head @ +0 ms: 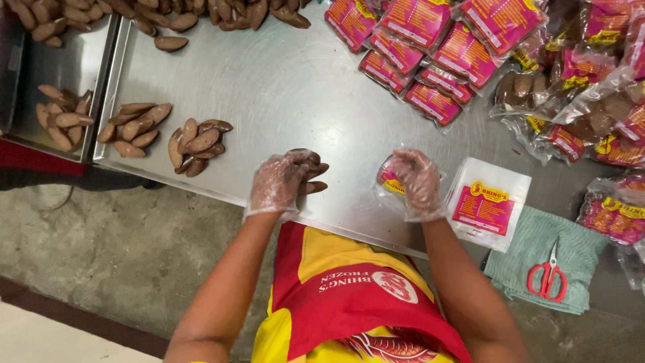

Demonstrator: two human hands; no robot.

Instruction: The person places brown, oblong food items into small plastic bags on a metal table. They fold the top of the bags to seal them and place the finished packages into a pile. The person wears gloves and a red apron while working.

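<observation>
Both my hands wear thin clear plastic gloves over a steel table [282, 87]. My left hand [279, 181] is closed around a few brown, elongated food pieces [313, 176] near the table's front edge. My right hand [418, 181] grips an open clear plastic bag [388, 183] with a pink and yellow label. The two hands are a short way apart, the bag's mouth toward the left hand.
Two small piles of brown pieces [196, 144] lie to the left, more in a side tray [64, 117] and at the back. A stack of empty bags [487, 202], red-handled scissors [548, 275] on a green cloth, and several filled packs [430, 40] lie right.
</observation>
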